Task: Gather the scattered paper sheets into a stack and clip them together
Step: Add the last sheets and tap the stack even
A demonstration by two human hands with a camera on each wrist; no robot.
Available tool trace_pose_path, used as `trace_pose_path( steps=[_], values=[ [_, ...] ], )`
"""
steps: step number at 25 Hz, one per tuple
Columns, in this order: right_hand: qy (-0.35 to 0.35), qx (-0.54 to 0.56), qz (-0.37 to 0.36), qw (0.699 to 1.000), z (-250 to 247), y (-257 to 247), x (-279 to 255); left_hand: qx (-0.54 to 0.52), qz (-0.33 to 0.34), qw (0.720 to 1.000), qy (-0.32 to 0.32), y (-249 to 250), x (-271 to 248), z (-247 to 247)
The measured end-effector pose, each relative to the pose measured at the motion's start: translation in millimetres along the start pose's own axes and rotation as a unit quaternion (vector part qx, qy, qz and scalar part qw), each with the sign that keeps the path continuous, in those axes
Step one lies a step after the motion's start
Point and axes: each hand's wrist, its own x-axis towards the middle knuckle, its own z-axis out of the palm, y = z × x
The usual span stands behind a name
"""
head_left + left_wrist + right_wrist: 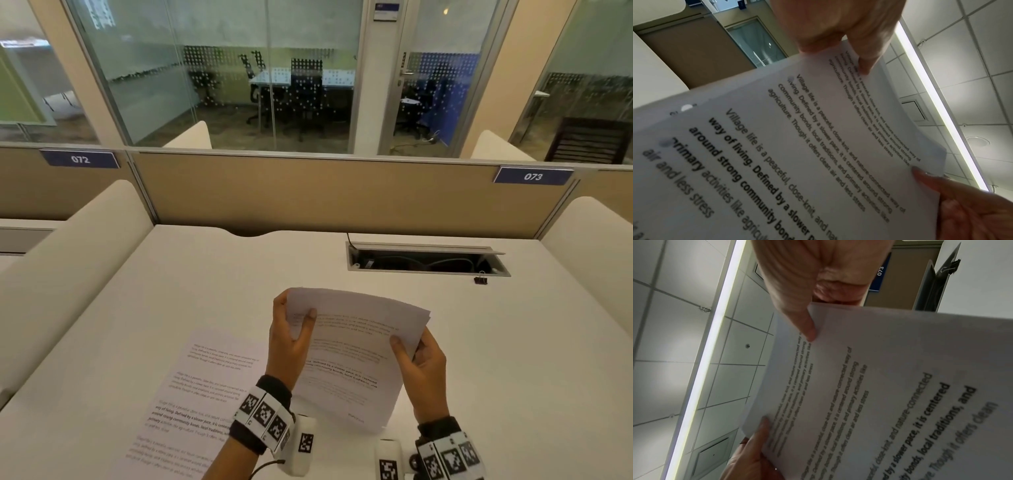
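I hold a stack of printed paper sheets (pixel 352 346) tilted up above the white desk (pixel 239 274), with its lower edge near the desk. My left hand (pixel 296 308) pinches its upper left corner, thumb on the printed face. My right hand (pixel 409 344) pinches the right edge the same way. In the left wrist view the left hand (pixel 838 53) grips the stack (pixel 797 146); in the right wrist view the right hand (pixel 807 316) grips the stack (pixel 879 386). One more printed sheet (pixel 205 387) lies flat on the desk to the left. A black binder clip (pixel 480 279) sits at the back right.
An open cable tray (pixel 424 262) is sunk into the desk just behind the clip. Cream side dividers (pixel 68 267) flank the desk and a tan partition (pixel 342 195) closes the back. The binder clip (pixel 950 267) also shows in the right wrist view.
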Motion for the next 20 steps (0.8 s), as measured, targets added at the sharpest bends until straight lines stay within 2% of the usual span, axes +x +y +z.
trace_pose_path(
  steps=[8,10,13,17,20],
  values=[
    [0.0,0.015,-0.027,1.0,2,-12,1,0.022,0.031,0.999,0.012,7,2,-2],
    [-0.006,0.009,-0.01,1.0,0,-4,0,0.036,0.03,0.999,0.008,1,0,-4],
    [-0.03,-0.017,0.039,0.999,-2,21,-4,0.056,-0.014,0.998,-0.008,-16,-5,-8],
    [-0.051,-0.086,0.086,0.991,-4,52,-11,0.14,-0.018,0.99,-0.02,-50,-6,-37],
    [-0.027,-0.128,0.087,0.988,-4,60,-13,0.229,-0.049,0.972,0.004,-78,-8,-77]
  ],
)
